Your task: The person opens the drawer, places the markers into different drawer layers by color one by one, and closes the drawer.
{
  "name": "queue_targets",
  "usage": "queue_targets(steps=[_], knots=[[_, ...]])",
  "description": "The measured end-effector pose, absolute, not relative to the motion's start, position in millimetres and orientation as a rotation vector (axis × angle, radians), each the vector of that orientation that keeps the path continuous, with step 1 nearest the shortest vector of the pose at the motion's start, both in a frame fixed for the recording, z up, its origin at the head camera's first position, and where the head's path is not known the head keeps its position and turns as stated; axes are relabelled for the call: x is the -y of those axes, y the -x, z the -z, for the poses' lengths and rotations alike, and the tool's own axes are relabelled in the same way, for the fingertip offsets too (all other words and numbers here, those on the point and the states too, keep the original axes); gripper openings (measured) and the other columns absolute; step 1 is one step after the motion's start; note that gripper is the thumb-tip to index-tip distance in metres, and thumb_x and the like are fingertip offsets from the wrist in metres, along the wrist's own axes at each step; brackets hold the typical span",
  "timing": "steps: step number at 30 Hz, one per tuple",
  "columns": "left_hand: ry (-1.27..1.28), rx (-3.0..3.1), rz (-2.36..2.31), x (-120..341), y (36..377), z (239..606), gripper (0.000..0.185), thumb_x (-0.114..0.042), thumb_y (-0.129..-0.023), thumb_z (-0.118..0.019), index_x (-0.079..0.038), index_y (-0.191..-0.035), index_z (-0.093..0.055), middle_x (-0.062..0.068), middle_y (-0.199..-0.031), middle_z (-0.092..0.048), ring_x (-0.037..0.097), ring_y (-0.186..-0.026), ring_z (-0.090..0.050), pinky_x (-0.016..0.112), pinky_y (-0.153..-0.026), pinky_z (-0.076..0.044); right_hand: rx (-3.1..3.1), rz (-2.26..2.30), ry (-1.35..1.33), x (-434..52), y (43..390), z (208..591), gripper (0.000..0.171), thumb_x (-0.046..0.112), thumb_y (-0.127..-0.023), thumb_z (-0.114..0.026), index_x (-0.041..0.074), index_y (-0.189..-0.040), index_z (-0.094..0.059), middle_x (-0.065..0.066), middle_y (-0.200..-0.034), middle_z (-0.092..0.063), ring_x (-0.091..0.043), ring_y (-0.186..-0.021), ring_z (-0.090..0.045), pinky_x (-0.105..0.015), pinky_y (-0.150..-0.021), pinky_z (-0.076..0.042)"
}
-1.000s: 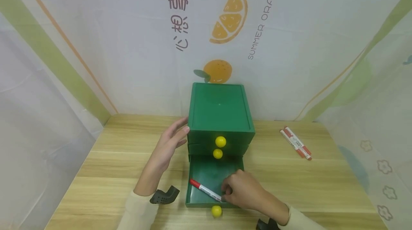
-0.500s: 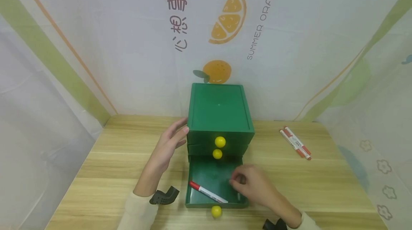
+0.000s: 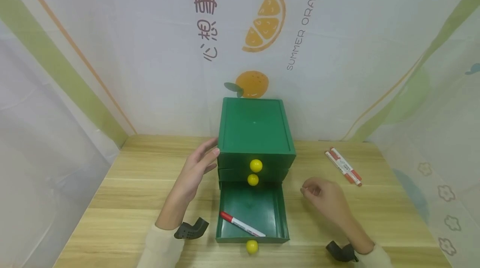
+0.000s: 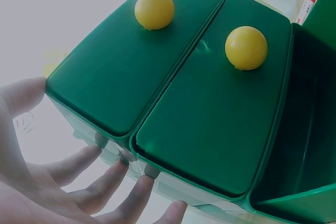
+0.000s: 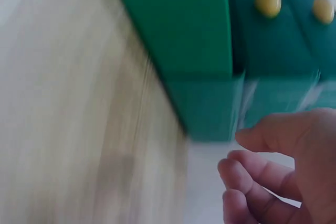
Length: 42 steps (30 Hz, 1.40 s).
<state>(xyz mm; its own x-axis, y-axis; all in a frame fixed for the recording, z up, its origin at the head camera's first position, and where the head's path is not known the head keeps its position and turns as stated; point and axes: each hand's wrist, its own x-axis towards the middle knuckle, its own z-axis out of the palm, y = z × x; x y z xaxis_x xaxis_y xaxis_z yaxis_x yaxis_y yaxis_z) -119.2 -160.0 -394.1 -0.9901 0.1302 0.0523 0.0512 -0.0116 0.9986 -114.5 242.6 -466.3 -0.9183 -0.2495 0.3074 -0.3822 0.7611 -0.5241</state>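
A green drawer cabinet [image 3: 256, 126] with yellow round knobs stands on the wooden table. Its bottom drawer [image 3: 255, 201] is pulled out, while the upper two are closed. A white marker with a red cap [image 3: 243, 225] lies slanted inside that drawer, toward its front left. My left hand [image 3: 193, 170] rests against the cabinet's left side, thumb at the front corner; the left wrist view shows its fingers [image 4: 113, 184] spread along the side. To the right of the drawer, above the table, my right hand [image 3: 329, 201] is loosely curled and holds nothing.
Two red and white markers [image 3: 343, 166] lie side by side on the table [image 3: 311, 234], right of the cabinet and beyond my right hand. A printed white cloth [image 3: 168, 72] hangs close behind the cabinet and along both sides.
My right hand has moved out of the drawer to the right, leaving the marker lying inside. The left hand keeps its place on the cabinet.
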Motion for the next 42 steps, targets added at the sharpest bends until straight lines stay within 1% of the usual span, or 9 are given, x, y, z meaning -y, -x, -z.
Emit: queue_targets(steps=[3, 8, 14, 19, 21, 23, 27, 35, 42], knots=[[-0.193, -2.169, -2.186, 160.1, 119.1, 394.2, 0.061, -0.028, -0.116, -0.056, -0.002, -0.168, -0.039, 0.016, -0.173, -0.037, 0.041, -0.155, -0.043, 0.062, -0.124, -0.039, 2.731, -0.861, -0.437, -260.2, 120.5, 470.0, 0.009, 0.010, -0.093, -0.086, 0.012, -0.100, -0.081, 0.008, -0.084, -0.072, -0.009, -0.073, -0.064, -0.029, -0.062, -0.055], [-0.191, -2.167, -2.188, 160.0, 119.1, 394.5, 0.061, -0.027, -0.116, -0.056, -0.001, -0.168, -0.038, 0.016, -0.173, -0.037, 0.041, -0.155, -0.043, 0.064, -0.124, -0.038, 2.677, -0.792, -0.418, -290.3, 131.3, 477.2, 0.015, 0.000, -0.088, -0.085, 0.002, -0.103, -0.081, -0.006, -0.090, -0.077, -0.011, -0.066, -0.065, -0.026, -0.055, -0.052], [-0.193, -2.155, -2.196, 159.7, 119.6, 395.2, 0.062, -0.027, -0.116, -0.056, 0.000, -0.168, -0.037, 0.017, -0.173, -0.037, 0.041, -0.155, -0.042, 0.067, -0.124, -0.036, 2.655, -0.740, -0.289, -321.2, 144.1, 485.7, 0.018, -0.003, -0.085, -0.079, -0.002, -0.103, -0.082, -0.015, -0.091, -0.078, -0.015, -0.064, -0.060, -0.028, -0.052, -0.048], [-0.190, -2.158, -2.194, 159.8, 119.3, 395.4, 0.060, -0.028, -0.116, -0.056, -0.003, -0.168, -0.040, 0.016, -0.173, -0.038, 0.041, -0.155, -0.043, 0.067, -0.124, -0.036, 2.662, -0.753, -0.165, -335.7, 147.5, 491.4, 0.022, -0.001, -0.085, -0.081, -0.007, -0.106, -0.080, -0.023, -0.094, -0.077, -0.039, -0.076, -0.073, -0.044, -0.060, -0.058], [-0.189, -2.159, -2.193, 159.8, 119.2, 395.3, 0.060, -0.028, -0.115, -0.056, -0.003, -0.168, -0.040, 0.016, -0.173, -0.038, 0.041, -0.155, -0.043, 0.067, -0.124, -0.036, 2.678, -0.773, -0.106, -339.0, 148.7, 492.5, 0.024, 0.002, -0.087, -0.082, -0.008, -0.109, -0.079, -0.026, -0.098, -0.077, -0.046, -0.083, -0.075, -0.047, -0.061, -0.059], [-0.189, -2.159, -2.194, 159.7, 118.8, 395.1, 0.060, -0.028, -0.115, -0.056, -0.003, -0.168, -0.040, 0.016, -0.173, -0.037, 0.041, -0.155, -0.043, 0.067, -0.124, -0.036, 2.706, -0.788, -0.054, -341.6, 149.7, 492.6, 0.028, 0.005, -0.089, -0.082, -0.010, -0.113, -0.077, -0.031, -0.103, -0.076, -0.045, -0.078, -0.073, -0.044, -0.056, -0.057], [-0.188, -2.160, -2.196, 159.5, 118.2, 394.9, 0.061, -0.028, -0.115, -0.056, -0.003, -0.168, -0.040, 0.016, -0.173, -0.037, 0.041, -0.155, -0.042, 0.067, -0.124, -0.036, 2.748, -0.780, 0.030, -343.9, 151.9, 491.3, 0.034, 0.008, -0.091, -0.081, -0.012, -0.119, -0.075, -0.037, -0.110, -0.072, -0.034, -0.069, -0.065, -0.034, -0.050, -0.048], [-0.194, -2.162, -2.181, 159.3, 119.1, 394.7, 0.061, -0.028, -0.116, -0.055, -0.003, -0.169, -0.038, 0.016, -0.174, -0.036, 0.040, -0.156, -0.041, 0.065, -0.124, -0.038, 2.800, -0.736, 0.132, -347.4, 156.3, 493.4, 0.041, 0.011, -0.089, -0.079, -0.011, -0.123, -0.074, -0.038, -0.112, -0.068, -0.033, -0.072, -0.059, -0.037, -0.051, -0.044], [-0.190, -2.164, -2.183, 159.7, 118.7, 393.6, 0.061, -0.028, -0.116, -0.055, -0.002, -0.169, -0.038, 0.016, -0.174, -0.036, 0.041, -0.156, -0.040, 0.065, -0.124, -0.037, 2.817, -0.703, 0.168, -349.3, 158.4, 495.1, 0.037, 0.013, -0.089, -0.080, -0.009, -0.118, -0.076, -0.031, -0.102, -0.071, -0.032, -0.070, -0.059, -0.038, -0.051, -0.043]])
